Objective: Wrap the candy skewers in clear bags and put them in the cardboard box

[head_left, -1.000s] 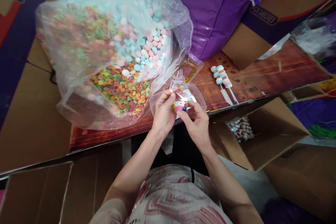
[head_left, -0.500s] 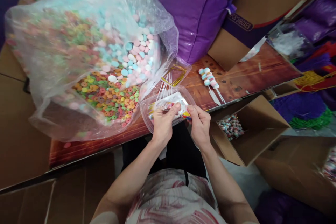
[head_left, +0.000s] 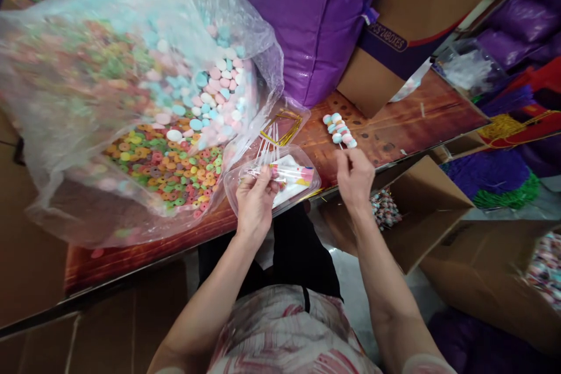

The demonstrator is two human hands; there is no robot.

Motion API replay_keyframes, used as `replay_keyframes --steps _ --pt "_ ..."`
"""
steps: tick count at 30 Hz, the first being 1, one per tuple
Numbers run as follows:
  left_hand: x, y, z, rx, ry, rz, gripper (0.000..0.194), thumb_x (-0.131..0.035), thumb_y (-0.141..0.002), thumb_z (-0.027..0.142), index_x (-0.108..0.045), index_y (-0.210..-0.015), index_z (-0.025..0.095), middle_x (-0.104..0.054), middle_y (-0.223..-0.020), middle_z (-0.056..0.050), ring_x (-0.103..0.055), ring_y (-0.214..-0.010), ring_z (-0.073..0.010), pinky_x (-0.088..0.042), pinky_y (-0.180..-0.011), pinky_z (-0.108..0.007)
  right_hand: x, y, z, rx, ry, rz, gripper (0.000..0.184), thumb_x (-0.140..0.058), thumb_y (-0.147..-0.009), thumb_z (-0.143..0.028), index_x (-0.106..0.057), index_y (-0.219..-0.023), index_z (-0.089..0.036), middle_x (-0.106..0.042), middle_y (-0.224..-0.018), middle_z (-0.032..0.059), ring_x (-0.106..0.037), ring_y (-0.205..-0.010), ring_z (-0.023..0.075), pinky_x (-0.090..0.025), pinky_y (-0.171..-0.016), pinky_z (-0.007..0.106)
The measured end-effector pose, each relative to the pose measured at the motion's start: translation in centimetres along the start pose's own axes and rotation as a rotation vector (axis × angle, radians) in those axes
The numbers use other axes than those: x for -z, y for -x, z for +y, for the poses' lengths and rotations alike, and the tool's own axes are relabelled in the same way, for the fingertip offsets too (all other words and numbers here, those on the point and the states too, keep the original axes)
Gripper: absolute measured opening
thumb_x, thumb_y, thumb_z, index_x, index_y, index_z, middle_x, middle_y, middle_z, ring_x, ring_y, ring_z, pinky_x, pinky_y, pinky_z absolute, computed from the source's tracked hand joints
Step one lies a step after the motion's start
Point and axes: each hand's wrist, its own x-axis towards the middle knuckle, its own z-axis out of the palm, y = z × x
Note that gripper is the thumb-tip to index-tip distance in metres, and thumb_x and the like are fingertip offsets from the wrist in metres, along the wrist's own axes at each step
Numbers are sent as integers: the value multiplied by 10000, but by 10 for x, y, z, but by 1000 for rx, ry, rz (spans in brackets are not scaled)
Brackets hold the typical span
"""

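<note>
My left hand (head_left: 256, 201) pinches a clear, printed plastic bag over a clear plastic tray (head_left: 228, 184). More bags with white, pink and yellow print (head_left: 295, 175) lie in the tray. My right hand (head_left: 356, 178) is at the table's front edge, its fingers closed around the stick end of the candy skewers. Pink, white and blue candies (head_left: 339, 130) on those skewers lie on the table beyond my fingertips; my hand hides most of the sticks. White sticks (head_left: 268, 143) and gold twist ties (head_left: 289, 128) rest behind the tray.
On the left, a large clear bag (head_left: 48, 198) holds ring candies (head_left: 175, 172) and pastel candies (head_left: 219, 85). A purple sack (head_left: 302, 23) and a cardboard box (head_left: 421, 6) stand behind. An open carton (head_left: 432, 210) with wrapped candies (head_left: 385, 210) sits below right.
My right hand has left the printed bag and moved right to the candy skewers' sticks. My left hand stays over the tray with the bag. The camera view has shifted slightly.
</note>
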Motion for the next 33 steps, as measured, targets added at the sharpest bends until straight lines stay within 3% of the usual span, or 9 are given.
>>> replay_keyframes --steps 2,4,7,12,16,20,26,33 --pt "2 -6 2 49 26 36 478 -1061 -440 322 -662 -642 151 -672 -651 34 -572 -586 -62 -452 -585 -206 -2 -20 28 14 227 99 188 -649 -921 -366 -603 -808 -223 -638 -858 77 -518 -805 228 -416 -805 369" --pt "4 -10 5 85 47 59 477 -1062 -441 312 -668 -657 151 -673 -648 35 -577 -588 -63 -449 -594 -211 -5 -35 50 -19 353 69 134 -665 -886 -308 -597 -812 -219 -633 -867 96 -531 -830 251 -417 -822 393" --pt "5 -12 6 100 57 81 505 -1067 -415 325 -675 -681 150 -679 -652 38 -588 -585 -64 -457 -604 -215 -8 -42 65 -68 355 24 120 -604 -884 -242 -597 -767 -219 -610 -796 70 -535 -790 238 -418 -787 374" --pt "1 -14 5 76 39 139 618 -1067 -291 404 -667 -696 163 -678 -617 54 -602 -540 -74 -473 -587 -211 4 -13 40 -99 -25 104 172 -599 -909 -293 -634 -769 -200 -587 -704 -1 -524 -670 172 -421 -684 315" --pt "0 -17 4 39 17 144 653 -1057 -260 451 -665 -694 162 -686 -616 44 -637 -555 -91 -481 -593 -211 30 28 6 -104 -253 6 168 -657 -943 -328 -701 -845 -200 -592 -689 -26 -516 -622 142 -420 -623 283" --pt "1 -18 5 36 16 120 612 -1055 -337 450 -651 -697 164 -687 -622 38 -659 -573 -103 -484 -597 -216 53 54 -11 5 -271 -82 128 -642 -977 -244 -715 -876 -217 -667 -804 3 -599 -733 158 -458 -682 288" --pt "4 -17 3 1 -30 65 531 -1037 -482 408 -642 -741 165 -709 -687 26 -684 -617 -112 -502 -633 -225 65 56 -10 176 -161 -166 136 -627 -990 -159 -701 -900 -229 -681 -828 0 -620 -752 151 -464 -698 281" --pt "14 -21 0 -222 -116 -23 561 -995 -525 539 -643 -770 177 -701 -713 42 -684 -636 -104 -535 -608 -205 65 55 -13 110 -244 -377 167 -596 -1020 -188 -678 -879 -225 -649 -831 0 -604 -751 145 -455 -703 279"
